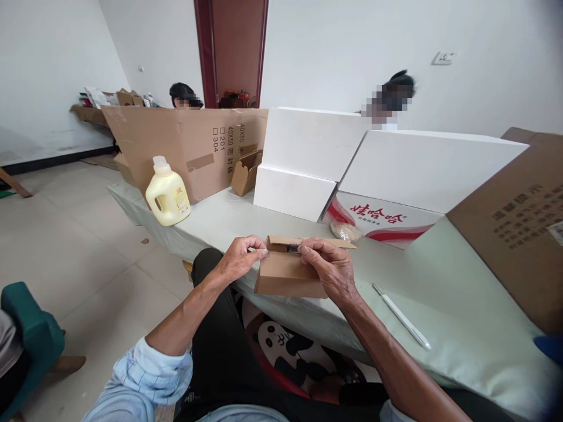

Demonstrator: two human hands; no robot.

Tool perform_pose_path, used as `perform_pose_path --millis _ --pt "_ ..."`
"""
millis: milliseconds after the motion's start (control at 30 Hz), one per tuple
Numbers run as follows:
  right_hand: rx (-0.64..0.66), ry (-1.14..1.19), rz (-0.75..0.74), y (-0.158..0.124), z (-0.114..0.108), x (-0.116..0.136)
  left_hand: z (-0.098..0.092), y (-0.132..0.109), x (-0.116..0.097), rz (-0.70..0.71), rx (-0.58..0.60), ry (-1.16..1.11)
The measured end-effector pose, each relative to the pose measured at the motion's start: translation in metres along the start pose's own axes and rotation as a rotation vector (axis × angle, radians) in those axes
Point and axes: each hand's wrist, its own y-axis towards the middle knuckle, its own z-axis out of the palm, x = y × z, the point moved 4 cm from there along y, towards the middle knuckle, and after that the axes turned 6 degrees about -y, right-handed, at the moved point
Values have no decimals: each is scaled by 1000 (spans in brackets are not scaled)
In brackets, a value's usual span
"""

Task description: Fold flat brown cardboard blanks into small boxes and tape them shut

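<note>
A small brown cardboard box (285,275) rests at the near edge of the table, with its long lid flap (281,240) partly raised. Through the gap under the flap a dark item (290,248) shows, too small to name. At the box's left corner, my left hand (240,258) is closed in a pinch; what lies between thumb and fingertip is not clear. My right hand (332,266) is closed on the right part of the box, thumb and fingers at the opening edge. To its right lies a slim white pen-like tool (401,316).
White boxes (308,140) and a red-and-white carton (382,217) stand stacked behind. A large brown carton (197,158), a small open box (245,174) and a yellow jug (169,196) are left; another carton (514,228) stands right. Beyond sit two people. A plastic-wrapped bundle (346,231) lies mid-table.
</note>
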Motion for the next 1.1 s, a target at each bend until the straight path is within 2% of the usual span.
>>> perform_pose_path --millis 167,300,433,567,667,767,933,1100 --pt "1 -25 27 -3 5 2 9 -10 -16 85 -26 162" --pt "-13 -37 43 -4 6 1 18 -12 -21 94 -40 188" --pt "-33 -38 65 -3 5 0 20 -14 -24 81 -44 105" --pt "-27 -15 98 -3 4 -3 14 -19 -40 113 -14 -63" --pt "12 60 99 -3 1 -8 7 -18 -51 149 -14 -152" --pt "81 128 105 -2 -4 -14 5 -9 -51 163 -25 -161" --pt "140 229 102 0 -8 -12 23 7 -46 197 23 -63" --pt "120 259 125 0 -7 -9 43 13 -52 240 59 -24"
